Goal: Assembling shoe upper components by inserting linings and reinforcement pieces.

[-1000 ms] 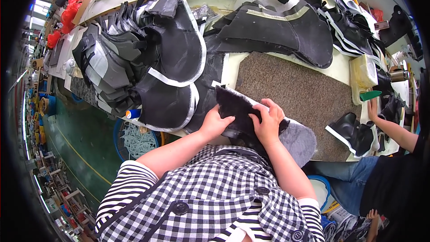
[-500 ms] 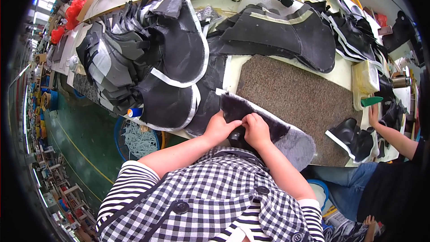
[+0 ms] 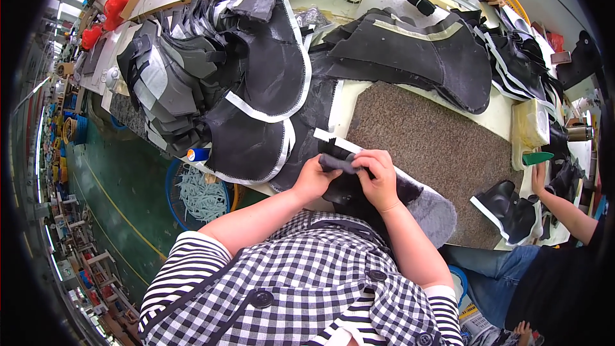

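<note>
A black boot-upper piece with white edging and a grey plush end lies at the table's near edge, in front of my body. My left hand pinches the left end of a rolled, dark grey fold of this piece. On the fold's right end, the thumb and fingers of my right hand are closed. Below the fold, part of the piece shows smooth and black. Left of my hands, a flat black boot-upper piece with white edging overlaps others.
At the left a thick stack of grey and black pieces leans. More black pieces lie behind a brown speckled mat. A blue basket of pale strips stands below left. A co-worker's hand is at the right, near a yellowish box.
My hands have folded the piece's dark plush edge over into a roll. The right hand has lifted and shifted slightly right. The whole view has shifted a little.
</note>
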`<state>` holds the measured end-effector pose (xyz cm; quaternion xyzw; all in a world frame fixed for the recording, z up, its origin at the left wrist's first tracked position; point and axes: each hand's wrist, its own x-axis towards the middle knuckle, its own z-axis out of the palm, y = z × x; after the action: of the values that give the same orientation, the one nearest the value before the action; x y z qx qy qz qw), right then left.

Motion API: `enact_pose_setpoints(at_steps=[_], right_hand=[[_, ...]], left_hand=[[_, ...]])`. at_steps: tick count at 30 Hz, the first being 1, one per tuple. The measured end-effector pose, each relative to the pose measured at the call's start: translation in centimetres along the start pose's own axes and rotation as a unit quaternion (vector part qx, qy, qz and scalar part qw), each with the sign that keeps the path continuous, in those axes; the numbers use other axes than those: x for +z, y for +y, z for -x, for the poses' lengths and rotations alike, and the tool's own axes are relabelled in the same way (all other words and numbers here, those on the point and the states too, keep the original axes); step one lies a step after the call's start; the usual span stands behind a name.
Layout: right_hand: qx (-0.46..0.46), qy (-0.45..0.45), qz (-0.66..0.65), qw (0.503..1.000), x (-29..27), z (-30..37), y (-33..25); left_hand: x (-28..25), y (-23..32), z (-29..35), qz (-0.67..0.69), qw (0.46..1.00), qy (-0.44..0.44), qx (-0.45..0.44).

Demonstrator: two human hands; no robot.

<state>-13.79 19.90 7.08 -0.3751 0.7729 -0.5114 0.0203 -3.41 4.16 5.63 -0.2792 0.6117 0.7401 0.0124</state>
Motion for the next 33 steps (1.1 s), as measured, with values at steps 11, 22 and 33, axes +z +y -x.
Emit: enact_pose_setpoints(at_steps=[11, 22, 33], right_hand=[[0.096, 0.046, -0.074, 0.992, 1.4, -0.8, 0.2], [0.216, -0.031, 0.028, 0.975, 1.1, -1.3, -0.1], [0.097, -0.041, 0.294, 0.950, -5.6, 4.8, 0.8]], left_hand=[[-0.8, 0.7, -0.5, -0.048, 0.996, -0.075, 0.029], [0.9, -0.6, -1.1, -0.089, 0.985, 0.086, 0.120], [5.3, 9.0, 0.6, -0.654, 0.616, -0.054, 0.436]])
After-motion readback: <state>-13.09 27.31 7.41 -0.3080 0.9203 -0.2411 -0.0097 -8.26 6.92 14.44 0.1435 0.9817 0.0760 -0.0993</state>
